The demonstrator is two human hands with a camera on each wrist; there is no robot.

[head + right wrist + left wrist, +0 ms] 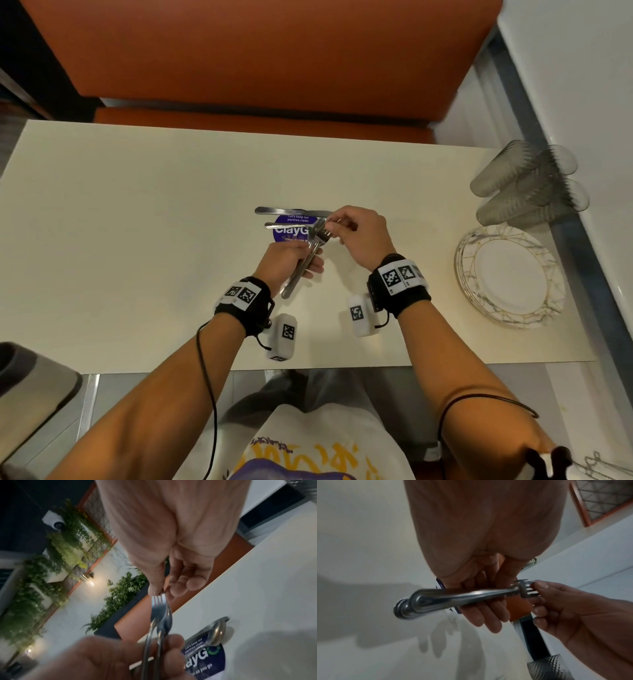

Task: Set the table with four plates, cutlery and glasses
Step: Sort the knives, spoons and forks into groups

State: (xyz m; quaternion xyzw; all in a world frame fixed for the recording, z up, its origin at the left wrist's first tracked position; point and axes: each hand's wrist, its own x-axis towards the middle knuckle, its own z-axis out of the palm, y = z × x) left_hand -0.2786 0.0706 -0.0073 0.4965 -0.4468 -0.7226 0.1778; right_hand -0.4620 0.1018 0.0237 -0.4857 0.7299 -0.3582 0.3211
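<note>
My left hand grips a bundle of steel cutlery by the handles over the middle of the cream table. My right hand pinches the tines of a fork at the top of that bundle; the right wrist view shows thumb and finger on the fork, and the left wrist view shows the cutlery bundle across my left fingers. A knife and a spoon lie flat on the table over a blue round sticker.
A stack of white plates with gold lines sits at the table's right edge. Several clear glasses lie on their sides behind the plates. An orange bench runs along the far side. A grey wall stands right.
</note>
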